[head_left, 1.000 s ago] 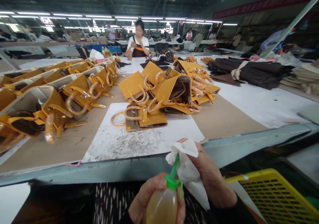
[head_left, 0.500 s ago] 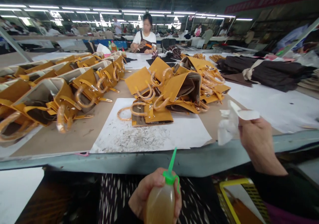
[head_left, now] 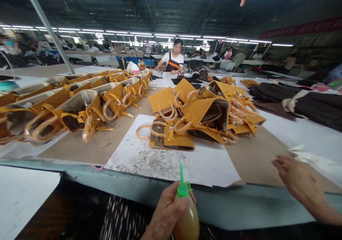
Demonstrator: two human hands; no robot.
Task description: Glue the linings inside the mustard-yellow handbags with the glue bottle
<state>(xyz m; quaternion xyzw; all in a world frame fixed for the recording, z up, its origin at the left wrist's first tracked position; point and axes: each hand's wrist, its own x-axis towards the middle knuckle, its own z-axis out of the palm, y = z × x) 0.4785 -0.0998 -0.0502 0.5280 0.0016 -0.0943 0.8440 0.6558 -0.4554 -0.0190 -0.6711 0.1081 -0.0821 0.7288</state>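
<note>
My left hand [head_left: 167, 209] is wrapped round a squeeze bottle [head_left: 189, 218] of amber-brown liquid with a green cap and a long green nozzle pointing up, at the table's near edge. To the right, my right hand [head_left: 300, 183] hovers low over the brown paper, fingers stretched and holding nothing. Just beyond it a crumpled white cloth or tissue [head_left: 311, 156] lies on the table, blurred. Ahead of the bottle is a stained white sheet [head_left: 144, 161]. A heap of mustard-yellow handbags [head_left: 205, 113] with wrapped handles rests on the sheet's far part.
Rows of upright yellow bags [head_left: 77, 108] fill the left of the table [head_left: 229, 208]. Dark folded fabric [head_left: 315, 103], tied with a pale strip, lies at the right. Across the table sits a co-worker [head_left: 173, 60] handling small bundles. A metal post [head_left: 48, 28] rises at the left.
My right hand has let go of the white cloth or tissue, which now lies on the table. The left hand still holds the bottle. My view has shifted left and tilted up.
</note>
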